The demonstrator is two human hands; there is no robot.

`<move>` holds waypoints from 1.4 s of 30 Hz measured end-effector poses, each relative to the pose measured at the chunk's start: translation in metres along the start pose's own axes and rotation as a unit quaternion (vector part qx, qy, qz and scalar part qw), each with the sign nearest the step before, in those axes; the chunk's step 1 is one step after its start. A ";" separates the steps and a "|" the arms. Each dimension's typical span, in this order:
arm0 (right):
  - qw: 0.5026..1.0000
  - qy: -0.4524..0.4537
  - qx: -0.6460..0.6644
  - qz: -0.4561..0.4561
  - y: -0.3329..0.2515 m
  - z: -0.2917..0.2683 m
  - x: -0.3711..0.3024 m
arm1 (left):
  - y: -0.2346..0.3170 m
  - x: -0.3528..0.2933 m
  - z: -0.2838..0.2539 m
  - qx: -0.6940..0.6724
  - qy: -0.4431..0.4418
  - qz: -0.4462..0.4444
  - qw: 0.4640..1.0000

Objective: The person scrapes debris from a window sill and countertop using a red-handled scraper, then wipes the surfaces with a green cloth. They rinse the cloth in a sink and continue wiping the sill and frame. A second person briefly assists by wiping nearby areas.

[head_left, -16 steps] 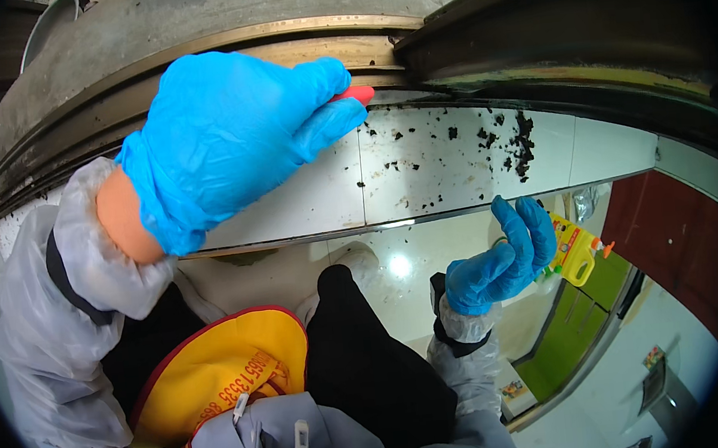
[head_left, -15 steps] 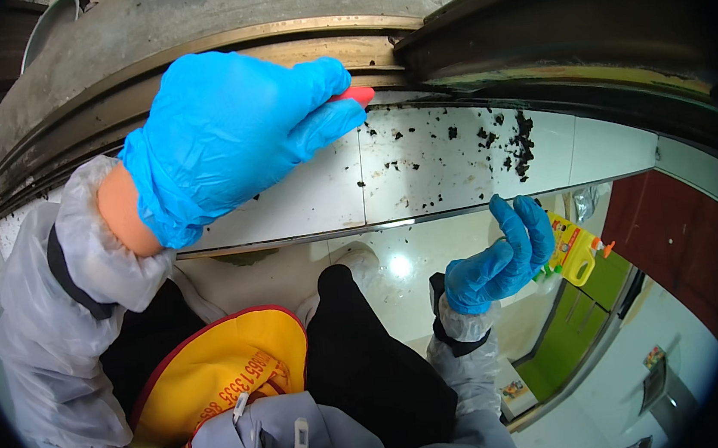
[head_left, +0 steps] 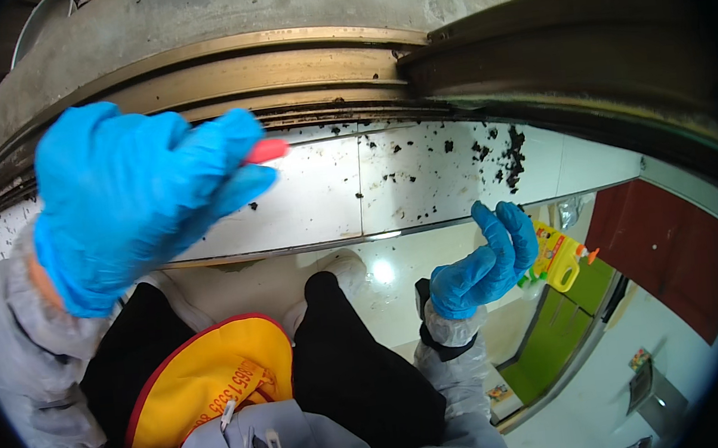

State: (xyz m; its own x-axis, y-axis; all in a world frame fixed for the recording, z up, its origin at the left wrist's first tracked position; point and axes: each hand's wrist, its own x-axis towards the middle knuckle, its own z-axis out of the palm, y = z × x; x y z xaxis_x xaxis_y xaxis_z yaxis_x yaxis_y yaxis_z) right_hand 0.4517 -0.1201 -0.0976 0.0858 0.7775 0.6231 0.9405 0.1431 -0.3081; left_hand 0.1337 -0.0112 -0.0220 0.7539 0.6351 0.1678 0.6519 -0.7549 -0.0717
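Note:
My left hand (head_left: 131,194), in a blue glove, is closed round a slim red object (head_left: 267,152). Only its rounded end sticks out between thumb and fingers, so its kind is hidden. This hand hovers over the left part of a white tiled sill (head_left: 314,202), near the metal window track (head_left: 276,85). Dark crumbs of dirt (head_left: 512,157) lie scattered on the tiles, thickest in a clump at the right. My right hand (head_left: 492,259), also gloved in blue, is at the sill's near edge, fingers apart and bent, with nothing visible in them.
A dark window frame (head_left: 560,66) runs along the far right of the sill. Beyond the track is a grey concrete ledge (head_left: 295,5). Below the sill, at the right, are a yellow bottle (head_left: 559,258), a dark red panel (head_left: 660,251) and green cabinet doors (head_left: 552,348).
My left hand has swung left and toward me with the red object, uncovering more of the track and tiles. My right hand keeps its pose; the whole view has shifted slightly.

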 end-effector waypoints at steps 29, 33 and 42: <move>0.997 -0.066 0.028 0.005 -0.021 0.008 0.021 | 0.000 -0.027 -0.002 -0.117 -0.192 -0.103 0.969; 0.997 -0.069 0.032 0.020 -0.021 0.009 0.021 | 0.020 0.001 -0.011 -0.144 -0.163 -0.097 0.971; 0.995 -0.088 0.014 0.034 -0.013 0.003 0.014 | 0.040 0.047 -0.018 -0.179 -0.074 -0.078 0.978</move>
State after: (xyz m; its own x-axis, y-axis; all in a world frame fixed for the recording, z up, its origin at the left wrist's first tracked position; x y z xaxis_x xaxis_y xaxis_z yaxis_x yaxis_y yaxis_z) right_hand 0.4400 -0.1090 -0.0873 0.0872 0.8806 0.4658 0.9250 0.1020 -0.3660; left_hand 0.1942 -0.0143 0.0007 0.6682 0.7440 0.0039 0.7098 -0.6391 0.2962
